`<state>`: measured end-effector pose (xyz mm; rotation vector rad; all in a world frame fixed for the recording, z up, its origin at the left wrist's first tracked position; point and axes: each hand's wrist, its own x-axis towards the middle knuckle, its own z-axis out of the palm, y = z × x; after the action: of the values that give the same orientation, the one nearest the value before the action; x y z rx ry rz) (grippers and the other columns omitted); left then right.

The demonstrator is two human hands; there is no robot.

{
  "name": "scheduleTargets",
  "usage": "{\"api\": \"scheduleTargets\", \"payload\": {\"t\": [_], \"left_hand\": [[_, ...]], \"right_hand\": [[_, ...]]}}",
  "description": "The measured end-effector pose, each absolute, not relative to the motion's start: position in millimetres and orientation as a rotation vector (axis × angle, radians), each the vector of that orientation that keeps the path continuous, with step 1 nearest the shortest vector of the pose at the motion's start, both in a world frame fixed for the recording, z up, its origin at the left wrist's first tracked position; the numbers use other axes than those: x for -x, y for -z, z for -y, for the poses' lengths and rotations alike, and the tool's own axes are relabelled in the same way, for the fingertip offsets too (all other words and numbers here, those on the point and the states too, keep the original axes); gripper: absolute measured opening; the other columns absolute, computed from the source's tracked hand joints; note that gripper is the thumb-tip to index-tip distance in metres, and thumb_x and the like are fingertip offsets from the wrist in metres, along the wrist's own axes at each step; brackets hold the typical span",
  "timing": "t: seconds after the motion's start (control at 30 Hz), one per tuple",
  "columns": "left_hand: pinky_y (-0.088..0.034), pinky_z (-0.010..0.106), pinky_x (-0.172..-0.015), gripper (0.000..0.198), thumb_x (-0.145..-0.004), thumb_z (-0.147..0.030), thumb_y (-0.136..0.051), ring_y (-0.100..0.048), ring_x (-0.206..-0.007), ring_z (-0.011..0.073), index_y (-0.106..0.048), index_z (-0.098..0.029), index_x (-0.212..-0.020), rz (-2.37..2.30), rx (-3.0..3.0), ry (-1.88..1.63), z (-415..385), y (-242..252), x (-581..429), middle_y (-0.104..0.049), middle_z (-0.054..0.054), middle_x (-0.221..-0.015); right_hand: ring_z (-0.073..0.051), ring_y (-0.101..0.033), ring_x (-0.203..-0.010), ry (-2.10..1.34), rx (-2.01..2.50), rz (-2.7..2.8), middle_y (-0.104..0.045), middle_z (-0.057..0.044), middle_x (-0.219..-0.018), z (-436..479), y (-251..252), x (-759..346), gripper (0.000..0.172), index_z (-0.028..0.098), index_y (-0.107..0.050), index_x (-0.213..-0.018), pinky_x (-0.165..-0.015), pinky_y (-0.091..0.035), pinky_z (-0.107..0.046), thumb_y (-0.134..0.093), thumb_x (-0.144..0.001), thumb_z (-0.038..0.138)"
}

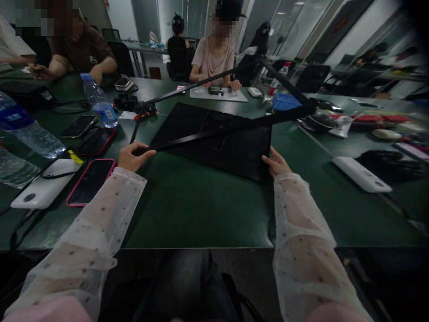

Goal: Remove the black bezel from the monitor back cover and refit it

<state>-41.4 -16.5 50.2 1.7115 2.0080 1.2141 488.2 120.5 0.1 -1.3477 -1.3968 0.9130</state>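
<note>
My left hand [134, 156] is closed on the near left corner of a thin black rectangular frame [208, 137], thumb along the bar. The frame is tilted, with its far right side raised above the table, and its middle is open. Beneath it lies a flat black panel [182, 120] with a darker patch near its centre. My right hand [277, 163] grips the panel's right edge, thumb on one side and fingers at the rim. Whether frame and panel are joined I cannot tell.
Phones [91, 182], a white power bank [45, 184] and water bottles [100, 103] stand on the left of the green table [201, 214]. Another white device [362, 174] and a black bundle [390, 163] lie right. Across the table, a person [214, 58] works at a white board [197, 93].
</note>
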Motion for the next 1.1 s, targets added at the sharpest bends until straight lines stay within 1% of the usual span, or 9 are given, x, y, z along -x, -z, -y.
{"api": "scheduleTargets", "payload": {"t": [0.13,0.23,0.33,0.43,0.6,0.77,0.9,1.0,1.1], "left_hand": [[-0.055,0.039,-0.094,0.038,-0.08,-0.056,-0.08,-0.072,-0.101,0.0266,-0.078,-0.024,-0.1,-2.031,-1.789,-1.163,18,-49,37,-0.08,0.006,-0.102],[-0.053,0.041,-0.098,0.037,-0.08,-0.057,-0.082,-0.073,-0.104,0.0281,-0.079,-0.024,-0.099,-2.077,-1.837,-1.106,18,-46,33,-0.08,0.007,-0.105],[-0.05,0.046,-0.104,0.034,-0.079,-0.055,-0.085,-0.072,-0.109,0.0305,-0.079,-0.027,-0.096,-2.129,-1.918,-1.036,17,-43,32,-0.081,0.006,-0.108],[-0.049,0.046,-0.104,0.034,-0.076,-0.055,-0.088,-0.072,-0.111,0.0315,-0.079,-0.027,-0.094,-2.163,-1.968,-1.015,15,-40,39,-0.081,0.007,-0.108],[-0.052,0.04,-0.094,0.041,-0.07,-0.065,-0.087,-0.075,-0.098,0.0288,-0.08,-0.029,-0.088,-2.139,-1.991,-0.916,13,-42,57,-0.082,0.004,-0.097],[-0.052,0.034,-0.079,0.047,-0.068,-0.075,-0.08,-0.073,-0.079,0.0228,-0.079,-0.029,-0.075,-1.988,-1.999,-0.765,15,-45,62,-0.078,0.002,-0.077],[-0.047,0.032,-0.064,0.052,-0.068,-0.079,-0.076,-0.063,-0.061,0.0189,-0.073,-0.027,-0.062,-1.888,-1.938,-0.68,17,-48,62,-0.069,0.001,-0.061],[-0.05,0.033,-0.068,0.05,-0.074,-0.076,-0.075,-0.065,-0.067,0.0199,-0.071,-0.026,-0.065,-1.954,-1.877,-0.832,15,-50,65,-0.07,0.002,-0.066],[-0.054,0.038,-0.09,0.039,-0.083,-0.064,-0.073,-0.07,-0.095,0.0254,-0.075,-0.026,-0.082,-2.132,-1.852,-1.044,11,-48,70,-0.076,0.006,-0.093]], "right_hand": [[-0.03,-0.074,-0.094,-0.893,1.315,1.368,-0.077,-0.01,-0.1,-133,1,-474,0.074,0.022,-0.066,-0.135,-0.085,-0.064,-0.052,-0.079,-0.074,0.063],[-0.031,-0.073,-0.109,-0.786,1.252,1.269,-0.076,-0.013,-0.109,-138,-9,-469,0.069,0.023,-0.07,-0.119,-0.101,-0.06,-0.054,-0.053,-0.086,0.081],[-0.033,-0.068,-0.128,-1.011,1.161,1.303,-0.075,-0.016,-0.124,-129,-22,-471,0.078,0.025,-0.07,-0.115,-0.113,-0.053,-0.057,-0.028,-0.091,0.086],[-0.034,-0.064,-0.136,-1.088,1.142,1.455,-0.073,-0.014,-0.133,-119,-26,-474,0.069,0.028,-0.07,-0.118,-0.114,-0.053,-0.057,-0.041,-0.09,0.083],[-0.033,-0.069,-0.124,-0.873,1.234,1.49,-0.076,-0.01,-0.125,-125,-10,-471,0.053,0.027,-0.073,-0.114,-0.116,-0.05,-0.056,-0.076,-0.076,0.063],[-0.032,-0.065,-0.123,-0.456,1.397,1.647,-0.074,-0.011,-0.125,-136,2,-461,0.039,0.025,-0.074,-0.114,-0.116,-0.048,-0.057,-0.063,-0.089,0.052],[-0.033,-0.063,-0.123,-0.225,1.472,1.699,-0.071,-0.015,-0.121,-136,5,-459,0.039,0.023,-0.073,-0.122,-0.117,-0.046,-0.058,-0.057,-0.092,0.041],[-0.034,-0.062,-0.121,-0.176,1.502,1.728,-0.069,-0.015,-0.116,-135,9,-458,0.041,0.023,-0.071,-0.126,-0.115,-0.047,-0.059,-0.055,-0.093,0.041],[-0.033,-0.064,-0.116,-0.193,1.493,1.72,-0.067,-0.015,-0.113,-135,17,-460,0.043,0.022,-0.07,-0.126,-0.113,-0.049,-0.058,-0.055,-0.093,0.044]]}}
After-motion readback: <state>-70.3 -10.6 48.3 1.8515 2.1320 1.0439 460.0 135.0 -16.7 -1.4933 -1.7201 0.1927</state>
